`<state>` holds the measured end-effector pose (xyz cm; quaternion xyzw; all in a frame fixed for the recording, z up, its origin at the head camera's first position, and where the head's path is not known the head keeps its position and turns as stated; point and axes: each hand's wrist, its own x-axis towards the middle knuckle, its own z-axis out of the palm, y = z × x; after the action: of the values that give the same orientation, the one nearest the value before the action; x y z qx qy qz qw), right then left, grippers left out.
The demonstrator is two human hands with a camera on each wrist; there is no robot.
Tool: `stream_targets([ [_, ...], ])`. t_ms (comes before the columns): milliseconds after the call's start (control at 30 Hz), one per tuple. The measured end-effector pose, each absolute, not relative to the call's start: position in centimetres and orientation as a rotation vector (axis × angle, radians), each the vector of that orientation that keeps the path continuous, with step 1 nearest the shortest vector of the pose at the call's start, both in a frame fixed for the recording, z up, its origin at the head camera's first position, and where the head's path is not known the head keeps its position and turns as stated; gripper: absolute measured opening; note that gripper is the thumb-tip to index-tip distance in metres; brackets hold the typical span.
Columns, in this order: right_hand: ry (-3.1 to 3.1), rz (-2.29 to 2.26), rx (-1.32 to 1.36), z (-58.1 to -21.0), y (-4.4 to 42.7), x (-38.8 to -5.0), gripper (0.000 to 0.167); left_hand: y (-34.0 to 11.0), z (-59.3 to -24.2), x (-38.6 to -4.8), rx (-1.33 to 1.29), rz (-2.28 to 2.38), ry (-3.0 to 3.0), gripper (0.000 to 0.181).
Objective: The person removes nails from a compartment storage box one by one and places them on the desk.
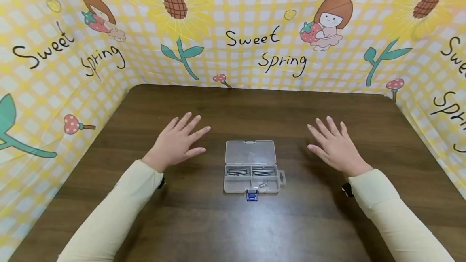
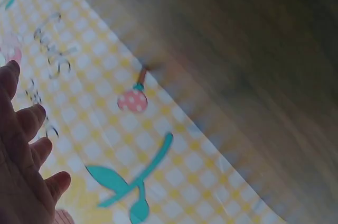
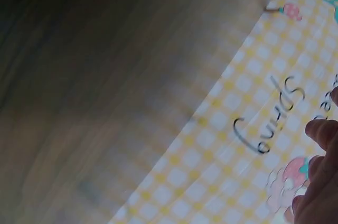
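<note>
A clear plastic compartment box (image 1: 238, 185) lies on the table between the two hands, its lid (image 1: 250, 152) folded back and its blue latch (image 1: 252, 196) facing the near side. Screws or nails (image 1: 238, 172) fill the back left section, and similar long metal pieces (image 1: 263, 171) lie in the back right one. A few shorter pieces (image 1: 263, 183) sit at the front right. To the left of the box, the left hand (image 1: 176, 142) is held with fingers spread and holds nothing. On the other side the right hand (image 1: 335, 146) is likewise spread, apart from the box.
The dark wooden table (image 1: 189, 221) has a checked yellow and white cloth (image 1: 255, 72) with flower prints standing along its back and sides. A small hanging tab (image 1: 282, 177) juts from the box's right end. Black straps show at both wrists.
</note>
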<state>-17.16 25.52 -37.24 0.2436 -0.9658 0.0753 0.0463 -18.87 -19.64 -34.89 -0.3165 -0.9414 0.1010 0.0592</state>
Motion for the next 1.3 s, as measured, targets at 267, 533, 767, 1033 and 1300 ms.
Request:
stream_targets([
  [267, -2.890, 0.246, 0.896, -37.3, 22.8, -16.3, 0.061, -17.1, -35.6, -18.1, -1.122, 0.300, -2.783, 0.063],
  [533, -2.869, 0.268, 1.092, -37.5, 20.2, -15.9, 0.054, -15.7, -36.3, -17.3, -1.259, 0.274, -2.763, 0.063],
  [767, -2.806, 0.325, 1.194, -37.5, 18.3, -16.1, 0.048, -14.8, -36.5, -16.9, -1.357, 0.273, -2.722, 0.062],
  [1033, -2.652, 0.317, 1.339, -38.2, 16.4, -16.1, 0.035, -13.8, -36.9, -16.4, -1.402, 0.378, -2.747, 0.065],
  [1300, -2.562, 0.259, 1.449, -38.9, 15.3, -16.2, 0.019, -13.0, -37.4, -15.6, -1.437, 0.379, -2.779, 0.068],
])
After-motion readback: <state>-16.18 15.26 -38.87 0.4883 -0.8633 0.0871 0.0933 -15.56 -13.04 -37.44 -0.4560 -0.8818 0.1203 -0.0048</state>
